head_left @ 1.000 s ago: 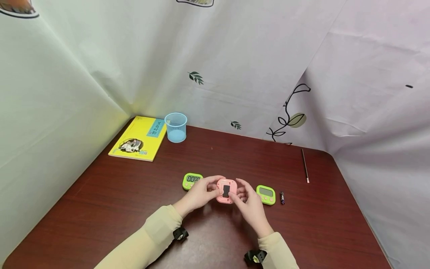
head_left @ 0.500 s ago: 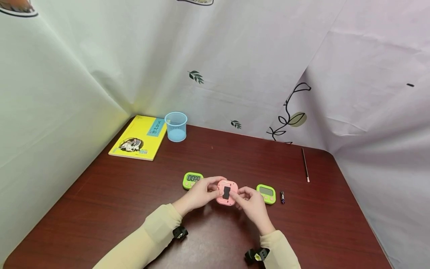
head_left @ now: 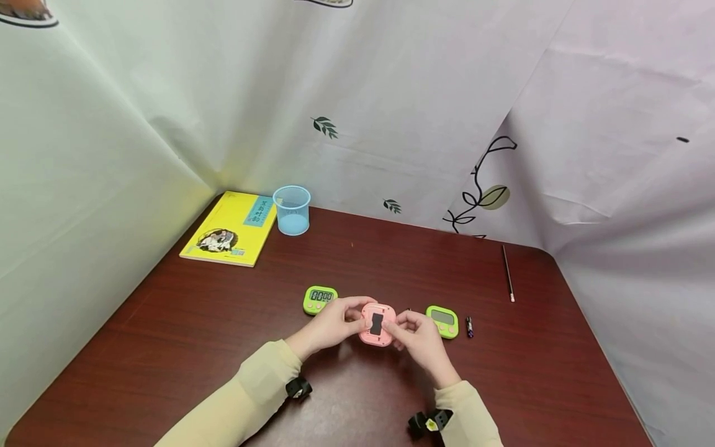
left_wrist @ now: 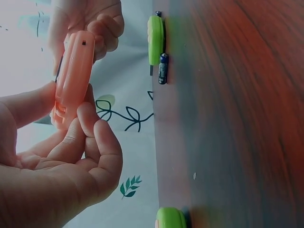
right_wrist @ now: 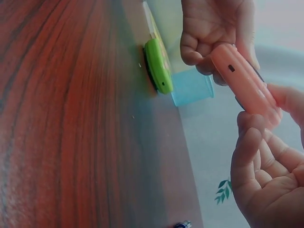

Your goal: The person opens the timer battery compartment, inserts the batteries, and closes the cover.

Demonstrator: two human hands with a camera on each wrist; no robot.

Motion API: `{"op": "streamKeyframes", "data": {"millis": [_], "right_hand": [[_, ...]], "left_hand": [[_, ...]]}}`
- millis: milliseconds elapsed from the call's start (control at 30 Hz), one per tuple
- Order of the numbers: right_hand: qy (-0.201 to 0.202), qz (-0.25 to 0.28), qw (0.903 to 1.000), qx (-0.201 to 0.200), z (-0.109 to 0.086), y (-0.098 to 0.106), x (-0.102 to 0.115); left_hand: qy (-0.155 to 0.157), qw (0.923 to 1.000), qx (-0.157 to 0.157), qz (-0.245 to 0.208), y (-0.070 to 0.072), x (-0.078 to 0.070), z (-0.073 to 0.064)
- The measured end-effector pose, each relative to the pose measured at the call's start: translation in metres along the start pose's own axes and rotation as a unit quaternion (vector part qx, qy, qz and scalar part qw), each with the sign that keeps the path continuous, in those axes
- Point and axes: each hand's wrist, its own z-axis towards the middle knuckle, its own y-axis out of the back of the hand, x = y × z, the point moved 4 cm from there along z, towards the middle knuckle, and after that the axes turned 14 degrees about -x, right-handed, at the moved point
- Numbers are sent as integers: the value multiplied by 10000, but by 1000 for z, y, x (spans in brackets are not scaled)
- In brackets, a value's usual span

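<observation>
Both hands hold a pink digital timer (head_left: 386,312) above the table, its back turned up toward the head camera with a dark rectangle in the middle. My left hand (head_left: 332,324) pinches its left side, thumb on the back and fingers beneath. On the opposite side my right hand (head_left: 422,343) pinches it, thumb on the back near the dark rectangle and fingers curled below. Edge-on, the pink timer (left_wrist: 78,71) shows a small dark slot in the left wrist view. Its display side is hidden.
A green timer (head_left: 314,305) reading zeros lies left of the hands. Another green timer (head_left: 444,318), its screen blank, lies right, beside a small battery (head_left: 469,327). Farther back are a yellow book (head_left: 240,217), a blue mesh cup (head_left: 293,214) and a pencil (head_left: 508,273).
My right hand's raised fingers have curled in behind the pink timer, with the thumb still on its back. The timer has shifted slightly toward the person. The left hand keeps its hold.
</observation>
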Motion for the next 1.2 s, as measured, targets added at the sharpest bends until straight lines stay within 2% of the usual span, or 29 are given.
{"op": "streamKeyframes", "data": {"millis": [367,700,900,1033,1200], "right_hand": [[-104,505,9985,173,-1,1,3],[-248,751,9969,1,-1,-1,1],[-252,678,9973,156,1,0,-2],[-92,647,9975,267,2,1,-2],[-67,819,9965,171,2,2,-2]], "left_hand": [[212,9996,35,-177,0,-2,-3],[431,9984,40,-351,1,2,-2],[310,9990,-46,-325,2,4,0],[307,9991,-106,-256,2,2,0],[276,9993,-172,-206,3,0,0]]}}
